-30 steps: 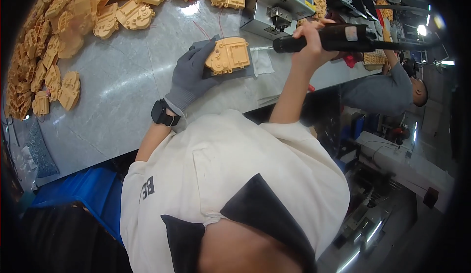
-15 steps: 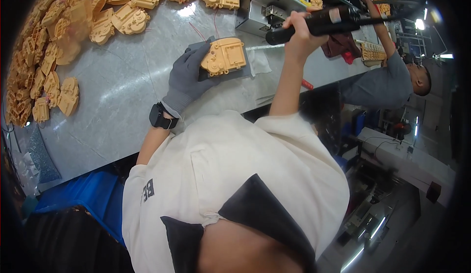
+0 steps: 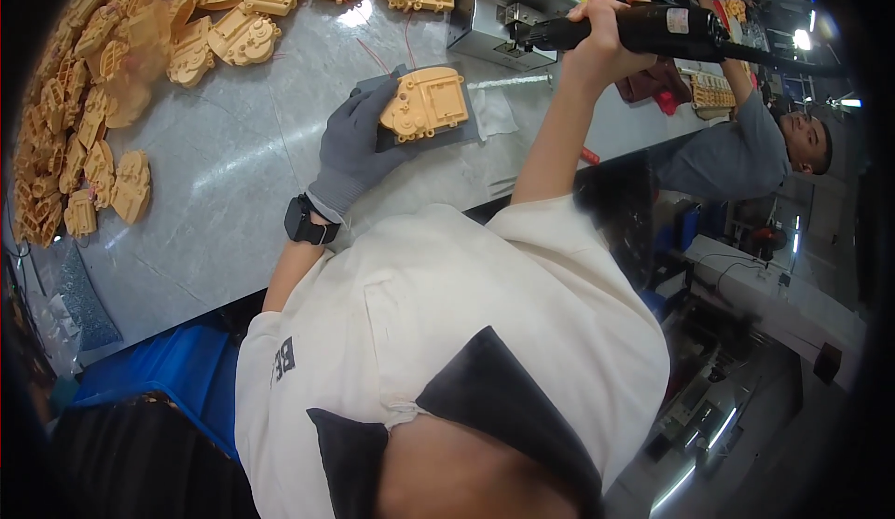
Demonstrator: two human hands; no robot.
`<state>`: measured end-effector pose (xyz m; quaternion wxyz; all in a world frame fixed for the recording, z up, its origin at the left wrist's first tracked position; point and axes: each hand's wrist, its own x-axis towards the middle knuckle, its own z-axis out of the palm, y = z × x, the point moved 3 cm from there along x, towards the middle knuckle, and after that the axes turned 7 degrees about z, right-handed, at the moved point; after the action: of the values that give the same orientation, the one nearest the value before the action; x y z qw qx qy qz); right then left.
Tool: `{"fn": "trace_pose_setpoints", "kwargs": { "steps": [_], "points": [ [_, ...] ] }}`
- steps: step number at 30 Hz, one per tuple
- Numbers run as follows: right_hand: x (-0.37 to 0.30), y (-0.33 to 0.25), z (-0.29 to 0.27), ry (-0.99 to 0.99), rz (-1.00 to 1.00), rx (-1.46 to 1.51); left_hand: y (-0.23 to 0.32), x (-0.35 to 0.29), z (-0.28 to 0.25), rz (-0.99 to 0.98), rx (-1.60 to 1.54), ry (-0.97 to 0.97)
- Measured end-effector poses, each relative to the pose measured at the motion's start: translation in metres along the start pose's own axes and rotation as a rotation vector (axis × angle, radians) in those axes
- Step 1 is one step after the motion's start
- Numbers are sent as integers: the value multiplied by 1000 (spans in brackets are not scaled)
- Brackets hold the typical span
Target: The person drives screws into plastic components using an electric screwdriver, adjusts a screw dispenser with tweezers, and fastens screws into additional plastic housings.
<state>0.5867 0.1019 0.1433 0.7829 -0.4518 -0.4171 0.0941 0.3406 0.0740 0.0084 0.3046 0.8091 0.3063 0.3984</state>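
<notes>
My left hand [image 3: 359, 142], in a grey knitted glove, is closed around the left side of a yellow plastic housing [image 3: 431, 104]. The housing lies on a dark grey block [image 3: 469, 131] on the table. My bare right hand [image 3: 601, 42] grips a black electric screwdriver [image 3: 657, 31], held almost level above the table, with its cord trailing off to the right. The screwdriver's front end points left, at the metal outlet on the front of a grey box-shaped machine [image 3: 480, 18], likely a screw feeder. Whether the bit touches the outlet I cannot tell.
Many yellow housings [image 3: 244, 36] are heaped along the table's left and far sides. Thin red wires [image 3: 373, 55] lie behind the block; a white tissue [image 3: 494, 114] lies at its right. A co-worker in a grey sleeve [image 3: 722, 160] is at the right. Blue crates [image 3: 168, 370] stand below the table edge.
My right hand has moved the screwdriver away from me and to the right, bringing its front end to the machine's outlet. My left hand and the housing have stayed in place.
</notes>
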Motion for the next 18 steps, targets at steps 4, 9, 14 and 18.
{"fn": "trace_pose_setpoints", "kwargs": {
  "steps": [4,9,14,18],
  "points": [
    [-7,17,-7,14,49,-29,2,1,-1,-55,0,-38],
    [-8,6,-2,146,-63,47,0,0,2,-55,21,-63],
    [29,-64,-8,160,-408,342,1,1,0,-45,-32,-28],
    [13,-64,-9,60,-310,329,4,6,-2,-72,6,-49]
  ]
}}
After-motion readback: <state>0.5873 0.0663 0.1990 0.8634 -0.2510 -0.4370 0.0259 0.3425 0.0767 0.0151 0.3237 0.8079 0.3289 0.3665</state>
